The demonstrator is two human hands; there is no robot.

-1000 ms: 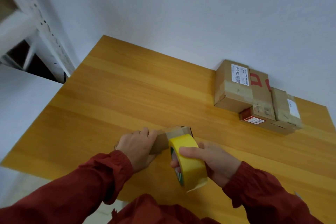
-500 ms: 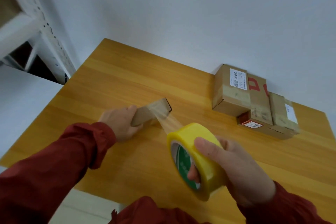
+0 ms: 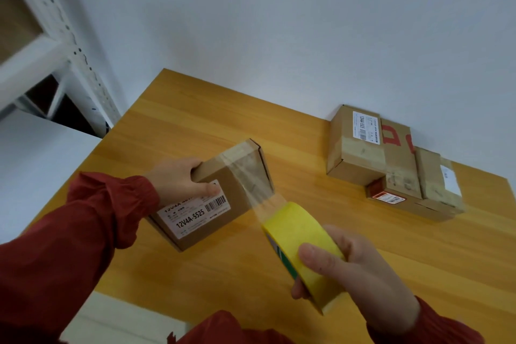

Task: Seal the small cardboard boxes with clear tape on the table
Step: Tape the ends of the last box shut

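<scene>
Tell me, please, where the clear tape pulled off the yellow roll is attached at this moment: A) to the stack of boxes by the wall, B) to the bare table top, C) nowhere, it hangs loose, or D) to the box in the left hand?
D: the strip of tape stretches from the roll in the right hand to the far end of the box that the left hand holds.
</scene>
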